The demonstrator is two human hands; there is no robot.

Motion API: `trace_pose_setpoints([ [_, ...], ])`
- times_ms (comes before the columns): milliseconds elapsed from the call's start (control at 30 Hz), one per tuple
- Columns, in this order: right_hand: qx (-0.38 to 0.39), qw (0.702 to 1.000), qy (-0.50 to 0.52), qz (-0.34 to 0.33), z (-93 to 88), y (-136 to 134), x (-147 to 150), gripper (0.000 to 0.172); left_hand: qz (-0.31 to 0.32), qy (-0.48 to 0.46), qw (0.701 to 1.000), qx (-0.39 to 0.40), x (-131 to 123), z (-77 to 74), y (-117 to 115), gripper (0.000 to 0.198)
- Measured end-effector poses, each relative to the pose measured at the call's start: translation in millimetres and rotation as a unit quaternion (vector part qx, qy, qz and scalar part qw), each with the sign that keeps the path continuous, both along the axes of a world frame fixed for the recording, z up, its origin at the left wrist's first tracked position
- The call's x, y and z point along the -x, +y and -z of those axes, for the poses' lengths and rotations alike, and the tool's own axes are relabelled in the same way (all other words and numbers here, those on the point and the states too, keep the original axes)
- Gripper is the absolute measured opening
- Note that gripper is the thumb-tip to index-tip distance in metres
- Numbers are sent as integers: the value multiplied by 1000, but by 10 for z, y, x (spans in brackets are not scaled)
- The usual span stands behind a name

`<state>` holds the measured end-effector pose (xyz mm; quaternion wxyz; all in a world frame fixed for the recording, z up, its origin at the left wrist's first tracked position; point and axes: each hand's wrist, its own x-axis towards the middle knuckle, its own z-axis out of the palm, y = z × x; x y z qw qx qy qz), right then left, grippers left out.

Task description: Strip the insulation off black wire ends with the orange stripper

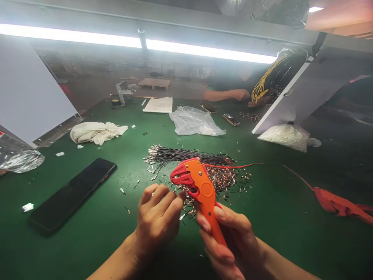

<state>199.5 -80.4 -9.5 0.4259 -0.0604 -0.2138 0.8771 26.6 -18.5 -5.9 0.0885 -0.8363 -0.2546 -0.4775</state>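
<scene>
My right hand point(230, 237) grips an orange and red wire stripper point(204, 186) by its handle, its red jaws pointing up and to the left. My left hand point(160, 212) is closed just left of the jaws, fingertips pinched together. What those fingers hold, if anything, is hidden behind them and the tool. Behind the tool lies a bundle of black wires point(192, 154) with metal terminals at their left ends. A heap of wire scraps point(221, 177), black insulation and copper bits, spreads beneath and right of the stripper.
A black phone point(74, 192) lies at left, near a white cloth point(97, 132). Farther back are a plastic bag point(196, 121) and a notebook point(158, 105). A red strip point(335, 200) sits at right. Across the table, a co-worker's hands point(243, 95) are beside yellow wires point(262, 83).
</scene>
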Motion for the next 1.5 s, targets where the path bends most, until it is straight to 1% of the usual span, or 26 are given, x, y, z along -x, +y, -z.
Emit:
trace_pose_setpoints([
  [167,25,999,18,-34,31,65,-20,34,-16,7,1000,26,7,62,39,17],
  [233,44,999,-4,-21,13,98,-21,33,-35,16,998,44,7,89,78,16],
  [333,44,992,-95,62,-32,146,-34,29,-48,25,996,66,17,116,134,14],
  [433,24,968,-192,160,-64,183,-70,24,-40,41,997,60,26,119,157,13],
  [500,2,950,-240,201,-73,193,-94,22,-31,51,997,53,16,114,152,13],
  [567,-22,936,-275,220,-73,190,-108,26,-19,68,996,53,-7,114,143,10],
  [600,-30,931,-286,224,-70,185,-110,28,-14,81,995,56,-19,117,141,9],
  [667,-40,928,-301,215,-55,175,-107,32,-1,106,992,62,-36,125,143,15],
  [800,-51,930,-319,177,-19,175,-98,31,13,164,985,56,-13,123,185,20],
  [900,-36,932,-309,187,-39,189,-104,32,7,206,977,49,34,86,232,23],
  [933,-30,932,-305,195,-58,193,-108,32,-5,203,978,50,50,69,243,26],
  [1000,-22,931,-297,213,-104,197,-115,31,-40,156,986,47,78,30,245,31],
  [1033,-21,932,-291,217,-127,196,-119,31,-56,118,991,37,89,8,234,31],
  [1067,-22,934,-282,219,-147,195,-123,31,-64,77,995,26,96,-14,216,26],
  [1100,-26,937,-271,220,-165,193,-127,31,-58,40,997,23,98,-33,194,16],
  [1133,-31,940,-259,221,-179,190,-131,31,-37,12,998,42,93,-48,170,4],
  [1167,-37,942,-249,221,-190,187,-135,31,-1,-6,995,97,80,-57,149,16],
  [1200,-42,945,-242,217,-196,182,-139,32,43,-21,980,192,61,-61,133,27],
  [1233,-49,946,-239,213,-199,176,-142,33,87,-44,943,317,36,-59,124,30],
  [1267,-56,947,-240,206,-198,169,-145,34,131,-75,885,441,9,-53,122,32],
  [1300,-65,948,-242,196,-194,160,-147,35,168,-116,815,542,-16,-45,127,32],
  [1333,-72,948,-248,184,-188,151,-147,36,195,-158,748,614,-37,-38,135,35],
  [1367,-78,948,-255,172,-181,142,-146,38,214,-196,695,657,-50,-34,144,38],
  [1400,-82,948,-264,160,-173,134,-143,40,224,-227,661,679,-55,-34,153,39],
  [1433,-84,947,-273,149,-166,128,-139,42,227,-249,642,689,-51,-36,161,39],
  [1500,-89,944,-289,134,-153,123,-129,45,219,-271,626,698,-26,-49,174,37],
])
